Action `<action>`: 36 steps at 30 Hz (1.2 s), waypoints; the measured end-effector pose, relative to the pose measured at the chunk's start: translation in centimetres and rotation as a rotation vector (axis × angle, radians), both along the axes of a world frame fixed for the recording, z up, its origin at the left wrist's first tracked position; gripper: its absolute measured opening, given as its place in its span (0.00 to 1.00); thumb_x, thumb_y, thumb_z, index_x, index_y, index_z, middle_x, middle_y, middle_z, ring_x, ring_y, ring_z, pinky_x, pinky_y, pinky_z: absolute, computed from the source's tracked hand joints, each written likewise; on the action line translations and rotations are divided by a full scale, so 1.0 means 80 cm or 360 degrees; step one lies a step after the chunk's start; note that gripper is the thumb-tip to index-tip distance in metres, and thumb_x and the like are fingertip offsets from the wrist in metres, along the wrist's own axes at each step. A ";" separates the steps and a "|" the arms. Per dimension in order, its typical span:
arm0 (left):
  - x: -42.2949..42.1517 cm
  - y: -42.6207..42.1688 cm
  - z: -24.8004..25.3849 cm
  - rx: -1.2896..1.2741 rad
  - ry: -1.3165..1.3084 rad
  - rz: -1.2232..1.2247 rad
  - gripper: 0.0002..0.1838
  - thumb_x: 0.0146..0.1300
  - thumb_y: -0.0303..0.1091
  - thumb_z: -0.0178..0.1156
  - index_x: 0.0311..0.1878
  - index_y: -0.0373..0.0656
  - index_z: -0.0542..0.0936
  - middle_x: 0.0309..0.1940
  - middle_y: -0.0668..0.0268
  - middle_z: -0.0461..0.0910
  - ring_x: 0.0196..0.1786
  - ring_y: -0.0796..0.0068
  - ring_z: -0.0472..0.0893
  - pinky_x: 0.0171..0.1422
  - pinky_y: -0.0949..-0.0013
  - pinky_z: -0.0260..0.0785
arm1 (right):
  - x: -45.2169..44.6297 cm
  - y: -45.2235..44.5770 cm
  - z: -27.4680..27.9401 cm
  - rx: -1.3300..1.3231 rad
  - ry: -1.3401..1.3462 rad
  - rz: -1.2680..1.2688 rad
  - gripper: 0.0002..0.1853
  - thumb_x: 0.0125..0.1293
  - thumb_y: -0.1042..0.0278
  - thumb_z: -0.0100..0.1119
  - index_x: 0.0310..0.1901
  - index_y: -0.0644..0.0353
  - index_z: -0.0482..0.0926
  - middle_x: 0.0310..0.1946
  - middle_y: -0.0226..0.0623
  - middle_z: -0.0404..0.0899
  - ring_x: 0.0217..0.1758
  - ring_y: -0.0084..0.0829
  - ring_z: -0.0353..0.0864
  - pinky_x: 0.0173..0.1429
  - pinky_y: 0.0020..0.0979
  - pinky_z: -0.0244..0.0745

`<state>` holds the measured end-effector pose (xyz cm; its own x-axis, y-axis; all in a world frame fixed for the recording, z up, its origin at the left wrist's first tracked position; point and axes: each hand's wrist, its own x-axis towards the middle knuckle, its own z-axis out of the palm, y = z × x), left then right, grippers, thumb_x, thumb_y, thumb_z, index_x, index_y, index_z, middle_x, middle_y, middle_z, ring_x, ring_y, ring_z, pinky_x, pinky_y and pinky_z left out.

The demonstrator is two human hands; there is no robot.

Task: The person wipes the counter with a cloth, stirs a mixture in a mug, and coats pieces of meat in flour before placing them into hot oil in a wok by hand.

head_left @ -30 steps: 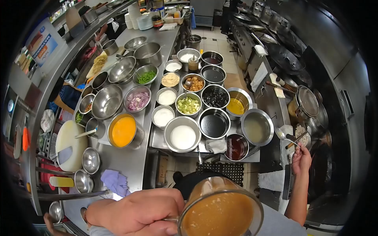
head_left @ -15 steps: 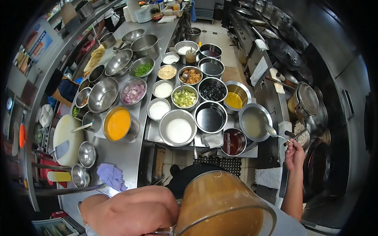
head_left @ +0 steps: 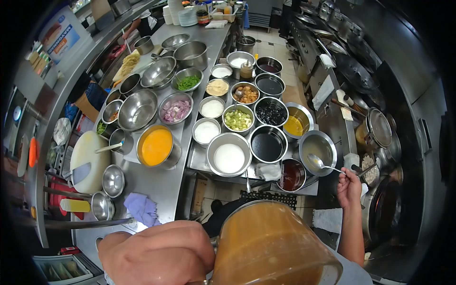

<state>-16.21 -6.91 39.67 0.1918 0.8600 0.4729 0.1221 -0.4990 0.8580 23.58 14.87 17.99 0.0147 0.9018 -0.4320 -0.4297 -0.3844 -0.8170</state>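
Observation:
My right hand (head_left: pixel 350 188) is closed on the handle of a metal spoon (head_left: pixel 328 166). The spoon's head is over the cloudy, pale liquid in a steel bowl (head_left: pixel 332 153); I cannot tell whether it touches the liquid. Close below the camera, a large brown-coloured pot (head_left: pixel 270 242) fills the bottom middle. My left hand (head_left: pixel 159 251) is closed beside it at its handle side, with the fingertips out of sight. Left of the steel bowl stand a pot of dark red liquid (head_left: pixel 291 175) and a pan of black liquid (head_left: pixel 268 145).
Several pans of ingredients, including diced green vegetable (head_left: pixel 237 118) and white powder (head_left: pixel 229 158), crowd the counter ahead. To the left are a pot of orange liquid (head_left: pixel 157 145), a white cutting board (head_left: pixel 88 161) and a purple cloth (head_left: pixel 141 209). Woks (head_left: pixel 356 71) line the right side.
The spoon's head has moved from the steel bowl's right rim to over its liquid, with my right hand shifting slightly left. The counter has shifted rightward in view; my left hand stays at the pot.

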 end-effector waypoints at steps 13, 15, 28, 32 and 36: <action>-0.042 -0.041 -0.010 -0.0030 -0.0062 0.0368 0.22 0.64 0.44 0.62 0.21 0.38 0.72 0.22 0.59 0.76 0.22 0.68 0.73 0.26 0.68 0.65 | -0.073 0.006 0.005 0.0036 0.0027 0.0129 0.09 0.67 0.68 0.51 0.42 0.64 0.76 0.24 0.32 0.80 0.20 0.19 0.77 0.22 0.19 0.74; -0.047 -0.048 -0.012 -0.0035 -0.0035 0.0389 0.22 0.64 0.44 0.61 0.21 0.39 0.72 0.22 0.59 0.76 0.21 0.68 0.73 0.25 0.68 0.64 | -0.086 0.007 0.006 0.0038 0.0033 0.0170 0.09 0.68 0.68 0.51 0.42 0.64 0.76 0.24 0.32 0.80 0.20 0.19 0.77 0.22 0.19 0.75; -0.118 -0.113 -0.050 -0.0412 -0.0130 0.0604 0.21 0.65 0.44 0.57 0.25 0.35 0.71 0.24 0.59 0.71 0.25 0.66 0.70 0.29 0.67 0.62 | -0.225 0.007 0.051 0.0132 0.0139 0.0632 0.09 0.68 0.68 0.51 0.41 0.64 0.77 0.24 0.31 0.79 0.19 0.17 0.73 0.21 0.19 0.71; -0.139 -0.128 -0.116 -0.0621 -0.0013 0.0757 0.13 0.68 0.35 0.51 0.29 0.38 0.67 0.27 0.63 0.66 0.30 0.68 0.66 0.35 0.67 0.60 | -0.297 -0.003 0.070 0.0196 0.0342 0.0883 0.09 0.67 0.68 0.52 0.41 0.63 0.79 0.24 0.32 0.80 0.19 0.19 0.73 0.21 0.20 0.70; -0.151 -0.136 -0.210 -0.0845 -0.0265 0.1157 0.15 0.72 0.37 0.47 0.29 0.39 0.67 0.26 0.66 0.67 0.31 0.76 0.67 0.37 0.72 0.61 | -0.384 -0.030 0.092 0.0189 0.0409 0.1228 0.11 0.67 0.66 0.51 0.42 0.63 0.79 0.25 0.33 0.79 0.19 0.19 0.74 0.22 0.22 0.70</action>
